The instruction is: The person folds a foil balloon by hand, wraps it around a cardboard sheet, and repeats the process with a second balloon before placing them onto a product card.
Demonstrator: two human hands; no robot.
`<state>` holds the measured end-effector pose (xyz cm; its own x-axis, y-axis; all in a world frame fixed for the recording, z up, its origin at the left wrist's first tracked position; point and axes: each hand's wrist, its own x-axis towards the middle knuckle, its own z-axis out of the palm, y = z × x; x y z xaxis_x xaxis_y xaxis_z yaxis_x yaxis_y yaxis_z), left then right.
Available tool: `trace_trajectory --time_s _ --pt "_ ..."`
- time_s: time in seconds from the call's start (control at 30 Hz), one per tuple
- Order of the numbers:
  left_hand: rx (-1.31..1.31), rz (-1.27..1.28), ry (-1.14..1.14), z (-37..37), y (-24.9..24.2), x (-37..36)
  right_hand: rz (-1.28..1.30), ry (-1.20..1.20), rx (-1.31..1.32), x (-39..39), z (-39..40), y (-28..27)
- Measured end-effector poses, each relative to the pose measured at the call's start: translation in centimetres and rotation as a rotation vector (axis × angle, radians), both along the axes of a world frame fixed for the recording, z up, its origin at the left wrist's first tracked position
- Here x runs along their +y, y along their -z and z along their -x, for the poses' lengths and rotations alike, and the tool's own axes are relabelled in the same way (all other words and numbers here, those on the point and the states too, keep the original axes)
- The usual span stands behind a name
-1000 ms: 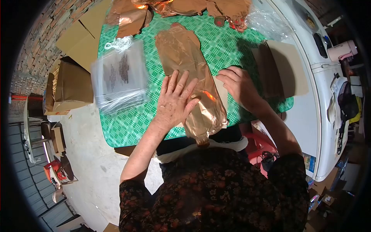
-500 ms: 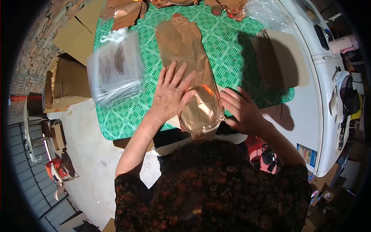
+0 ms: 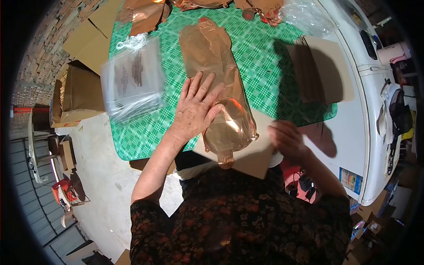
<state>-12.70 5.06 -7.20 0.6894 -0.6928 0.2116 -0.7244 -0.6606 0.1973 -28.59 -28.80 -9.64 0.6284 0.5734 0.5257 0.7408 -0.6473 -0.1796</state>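
Note:
A flat, copper-coloured foil balloon [image 3: 221, 57] lies lengthwise on the table, its narrow tab pointing toward my body. My left hand [image 3: 194, 106] rests on its middle with the fingers stretched out flat and the thumb apart. Under the balloon's near end is a tan cardboard sheet [image 3: 256, 152], tilted and jutting past the table's front edge. Beside that sheet's right edge, my right hand [image 3: 287, 139] is smeared by motion, and I cannot tell whether its fingers grip the card.
A stack of clear plastic bags [image 3: 132, 79] with white string [image 3: 131, 42] on top lies at left. Cardboard sheets [image 3: 327, 66] are stacked at right. More copper foil [image 3: 145, 15] and clear plastic [image 3: 304, 17] line the far side of the green checked table [image 3: 260, 57].
My right hand has moved right and away from the balloon's edge. More of the cardboard sheet now shows under the balloon's near end. My left hand has stayed in place.

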Motion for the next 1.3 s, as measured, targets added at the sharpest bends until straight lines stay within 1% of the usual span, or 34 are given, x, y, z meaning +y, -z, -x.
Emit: trace_trajectory --time_s 0.03,0.1,0.17,0.23,0.3,0.33,0.43,0.5,0.6,0.67,0.73,0.8,0.9,1.0,1.1,1.2,1.27,1.3 --pt "-0.007 0.016 0.003 0.0 0.1 -0.1 0.038 0.036 0.068 -1.7 1.2 -1.0" --pt "-0.007 0.010 0.001 -0.1 0.1 -0.1 0.079 0.138 0.122 -4.6 3.4 -2.8" --pt "-0.008 0.005 0.002 -0.1 0.1 0.0 0.073 0.212 0.027 -7.8 5.4 -3.3" --pt "-0.010 0.001 0.003 -0.1 0.1 0.0 0.073 0.409 0.059 -9.2 7.0 -5.7" --pt "-0.004 -0.002 -0.002 0.1 -0.1 0.0 -0.026 0.524 0.009 -10.5 8.1 -6.7" --pt "-0.004 -0.005 -0.004 0.0 -0.2 -0.1 -0.088 0.623 0.197 -10.2 9.0 -9.0" --pt "0.005 0.002 0.002 0.1 0.0 0.0 -0.728 0.984 0.212 -9.3 9.6 -6.6" --pt "-0.004 0.000 0.004 0.1 -0.2 0.0 -0.813 0.990 0.202 -8.3 8.1 -6.0" --pt "0.018 -0.011 0.004 0.1 -0.1 0.0 -0.603 0.940 0.168 -5.7 3.2 -6.0" --pt "0.012 -0.026 0.003 0.1 0.0 0.0 -0.541 0.879 0.181 -2.9 -2.0 -5.8" --pt "0.015 -0.034 -0.005 0.1 0.1 -0.1 -0.444 0.801 0.001 -1.1 -7.7 -4.1" --pt "0.015 -0.015 -0.011 0.2 0.0 -0.1 -0.505 0.703 -0.006 -0.1 -13.0 -2.3" --pt "0.018 -0.005 -0.014 0.3 0.0 -0.1 -0.964 0.705 0.423 2.3 -17.8 -2.7" --pt "0.026 0.004 -0.010 0.3 -0.2 -0.1 -0.997 0.581 0.421 4.0 -19.6 -4.0" --pt "0.029 0.021 -0.007 0.4 -0.4 -0.1 -0.918 0.660 0.492 5.5 -20.2 -5.2" --pt "0.021 0.027 -0.008 0.4 -0.4 -0.2 -0.743 0.605 0.442 4.7 -21.3 -2.3" --pt "0.006 0.015 -0.009 0.4 -0.5 -0.2 -0.805 0.467 0.497 4.5 -22.0 -0.3" --pt "-0.005 0.004 -0.009 0.3 -0.5 -0.2 -0.835 0.398 0.525 4.8 -22.1 -0.5"
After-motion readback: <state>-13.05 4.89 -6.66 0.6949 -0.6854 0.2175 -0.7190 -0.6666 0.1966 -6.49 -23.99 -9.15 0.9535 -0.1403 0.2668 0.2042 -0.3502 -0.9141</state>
